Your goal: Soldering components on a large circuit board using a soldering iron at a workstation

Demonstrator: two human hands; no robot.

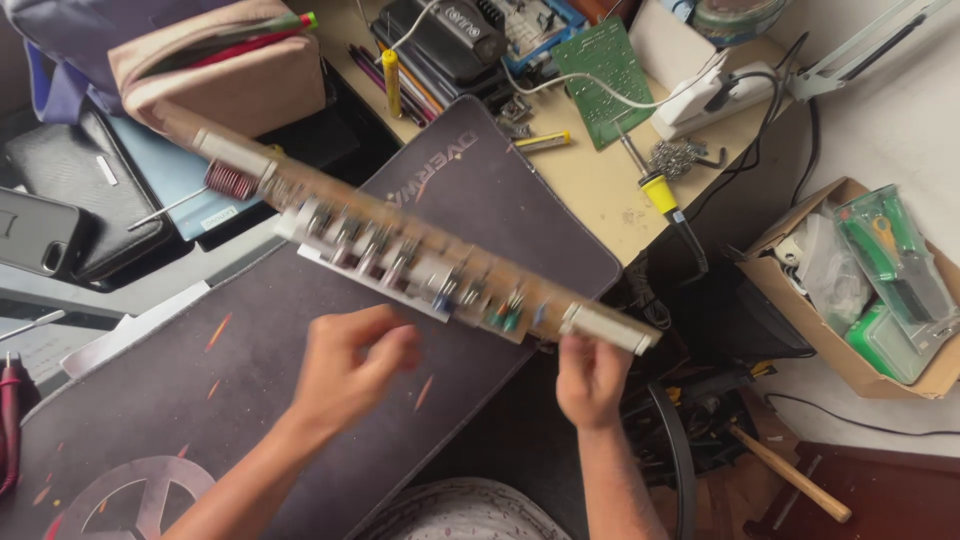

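1. Circuit board (420, 250), head view: a long, narrow tan strip held in the air above the dark desk mat (300, 400), running diagonally from upper left to lower right. A copper coil (231, 181) sits near its upper-left end; a row of small parts and a white strip line its lower edge.
2. Right hand (592, 380): fingers closed on the lower-right end of the circuit board, gripping it from below, beside the pale connector block (612, 328) at that end.
3. Left hand (355, 365): fingers curled loosely inward just under the middle of the circuit board; whether the fingertips touch it cannot be told, and nothing is seen held in the hand.
4. Soldering iron (665, 195): yellow-handled, lying on the tan table (590, 180) near its edge, beyond the board's right end.
5. Green board (600, 70): lying flat on the table near the top of the view, well apart from both hands.
6. Pencil case (220, 75): beige, open, at upper left, with pens showing inside.
7. Cardboard box (800, 300): on the floor at right, holding green-handled tools in clear packs.
8. Hammer (790, 475): wooden handle visible on the floor, lower right.
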